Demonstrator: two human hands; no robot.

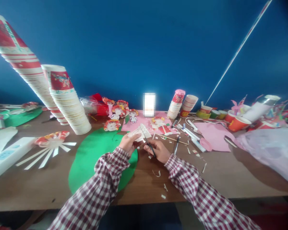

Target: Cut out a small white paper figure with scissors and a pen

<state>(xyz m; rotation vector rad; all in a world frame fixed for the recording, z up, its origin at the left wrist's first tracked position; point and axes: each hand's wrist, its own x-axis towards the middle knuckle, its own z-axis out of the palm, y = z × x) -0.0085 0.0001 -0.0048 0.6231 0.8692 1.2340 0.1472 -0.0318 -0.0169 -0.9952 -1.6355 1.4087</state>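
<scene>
Here at the centre of the frame, the left hand [129, 142] pinches a white paper piece [133, 131] between thumb and fingers; just beside it, the right hand [159, 150] grips black-handled scissors [149, 144], blades pointing up against the paper; whether they bite into it, I cannot tell; below, pale scraps [163, 196] dot the brown tabletop [194, 182]; at centre left, a green sheet [93, 163] lies partly under the left forearm; upper left, a tall cup stack [69, 102] leans in view; the paper looks light and thin, likely to bend or tear if tugged, hardly slippery; best held flat near its lower left edge, thumb on top, fingertips well clear of the blades.
</scene>
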